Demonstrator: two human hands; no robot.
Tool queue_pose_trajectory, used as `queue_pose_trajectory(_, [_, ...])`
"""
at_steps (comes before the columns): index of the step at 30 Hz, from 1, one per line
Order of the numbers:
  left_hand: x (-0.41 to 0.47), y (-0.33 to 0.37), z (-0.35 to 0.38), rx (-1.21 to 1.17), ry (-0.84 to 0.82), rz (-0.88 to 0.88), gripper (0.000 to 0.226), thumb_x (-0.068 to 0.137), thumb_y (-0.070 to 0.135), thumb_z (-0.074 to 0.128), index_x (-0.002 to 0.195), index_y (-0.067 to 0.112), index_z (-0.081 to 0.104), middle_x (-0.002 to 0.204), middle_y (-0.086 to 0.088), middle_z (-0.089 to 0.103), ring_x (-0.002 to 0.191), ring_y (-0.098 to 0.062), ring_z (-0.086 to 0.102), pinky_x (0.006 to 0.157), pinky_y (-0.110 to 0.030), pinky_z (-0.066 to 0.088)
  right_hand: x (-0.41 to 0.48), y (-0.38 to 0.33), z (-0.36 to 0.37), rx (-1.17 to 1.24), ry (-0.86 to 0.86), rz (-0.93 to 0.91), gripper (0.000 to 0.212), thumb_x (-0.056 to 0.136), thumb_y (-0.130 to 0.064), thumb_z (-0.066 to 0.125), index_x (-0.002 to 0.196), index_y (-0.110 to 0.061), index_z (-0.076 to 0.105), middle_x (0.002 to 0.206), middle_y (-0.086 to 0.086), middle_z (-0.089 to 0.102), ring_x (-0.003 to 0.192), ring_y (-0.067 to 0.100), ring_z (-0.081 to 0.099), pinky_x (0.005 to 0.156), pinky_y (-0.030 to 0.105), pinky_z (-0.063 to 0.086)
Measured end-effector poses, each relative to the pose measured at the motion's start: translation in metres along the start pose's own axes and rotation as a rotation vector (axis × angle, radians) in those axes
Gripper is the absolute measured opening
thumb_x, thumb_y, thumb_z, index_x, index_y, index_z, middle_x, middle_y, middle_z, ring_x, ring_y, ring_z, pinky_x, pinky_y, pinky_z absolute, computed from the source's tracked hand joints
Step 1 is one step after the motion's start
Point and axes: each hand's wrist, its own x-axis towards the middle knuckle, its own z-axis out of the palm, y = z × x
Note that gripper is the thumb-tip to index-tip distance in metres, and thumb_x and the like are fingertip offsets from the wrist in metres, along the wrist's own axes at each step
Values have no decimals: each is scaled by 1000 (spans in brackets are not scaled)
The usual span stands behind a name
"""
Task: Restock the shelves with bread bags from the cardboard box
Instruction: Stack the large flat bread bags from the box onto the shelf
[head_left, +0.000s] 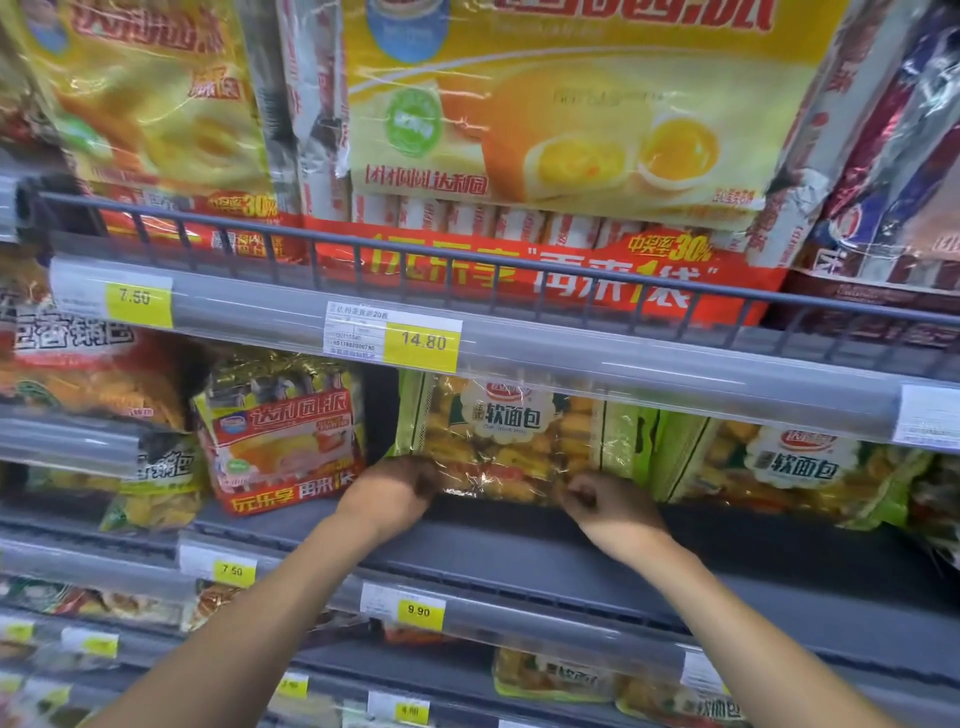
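A green and clear bread bag (511, 436) with golden rolls stands upright at the back of the middle shelf (519, 561). My left hand (392, 493) grips its lower left corner. My right hand (605, 501) pinches its lower right edge with curled fingers. A second bag of the same bread (789, 467) stands just to its right. The cardboard box is not in view.
A red and yellow cake pack (283, 431) stands left of the held bag. Large yellow packs (566, 119) fill the railed shelf above. Price tags (421, 340) line the shelf edges. More green bags (550, 675) lie on the lower shelf.
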Motion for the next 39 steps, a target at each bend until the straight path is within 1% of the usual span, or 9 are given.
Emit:
queue_pose_trajectory(4, [9, -1, 3, 95, -50, 0, 29, 105, 28, 44, 122, 21, 66, 130, -8, 67, 117, -29, 64, 94, -34, 51, 3, 1, 5, -38, -5, -1, 19, 98, -45, 54, 99, -33, 68, 98, -14, 67, 88, 11, 62, 77, 29, 52])
queue_pose_trajectory(8, [17, -5, 11, 70, -55, -1, 29, 105, 27, 43, 127, 21, 62, 134, -8, 63, 120, -30, 61, 97, -38, 51, 7, 5, 13, -43, -18, -21, 20, 97, -43, 56, 108, -33, 69, 108, -12, 69, 98, 13, 65, 86, 31, 54])
queue_pose_trajectory(12, [27, -6, 16, 79, -70, 19, 33, 103, 21, 47, 133, 24, 62, 143, -4, 53, 131, -27, 53, 109, -34, 42, 17, 8, 21, -32, -9, -54, 15, 96, -39, 59, 107, -30, 64, 107, -12, 64, 99, 12, 61, 86, 29, 51])
queue_pose_trajectory(14, [34, -6, 19, 74, -63, 8, 37, 99, 15, 50, 132, 27, 62, 144, -4, 52, 133, -25, 51, 112, -33, 41, 23, 11, 25, -22, 13, -66, 18, 95, -40, 61, 110, -29, 61, 109, -11, 60, 104, 14, 59, 89, 31, 50])
queue_pose_trajectory(17, [46, -6, 23, 82, -44, -37, 47, 91, 9, 53, 130, 35, 61, 146, 1, 49, 137, -23, 47, 115, -37, 41, 32, 16, 29, -12, 27, -88, 25, 93, -41, 62, 114, -28, 61, 121, -9, 58, 116, 16, 56, 96, 37, 50])
queue_pose_trajectory(20, [54, -1, 24, 103, -44, -44, 53, 92, 10, 51, 137, 38, 56, 153, 1, 43, 144, -24, 39, 117, -41, 37, 41, 18, 28, -26, 37, -100, 32, 94, -40, 63, 123, -25, 63, 135, -5, 54, 126, 18, 51, 103, 37, 47])
queue_pose_trajectory(25, [63, -6, 29, 80, -31, -66, 51, 90, 14, 51, 136, 37, 54, 154, 2, 42, 146, -25, 35, 116, -44, 38, 48, 21, 24, -29, 33, -114, 38, 94, -39, 62, 128, -22, 63, 136, -4, 55, 126, 18, 50, 102, 35, 45])
queue_pose_trajectory(31, [64, -7, 27, 77, -32, -50, 44, 96, 17, 50, 136, 35, 55, 152, 2, 44, 145, -24, 35, 115, -42, 38, 47, 18, 24, -36, 16, -104, 44, 94, -42, 62, 133, -21, 61, 139, -4, 52, 131, 19, 47, 106, 36, 43])
queue_pose_trajectory(39, [55, -7, 22, 71, -79, -7, 31, 97, 25, 53, 125, 36, 59, 146, 6, 49, 137, -23, 44, 109, -36, 42, 33, 8, 22, 5, -66, -34, 53, 97, -41, 61, 146, -24, 49, 155, -4, 41, 139, 19, 43, 111, 33, 39])
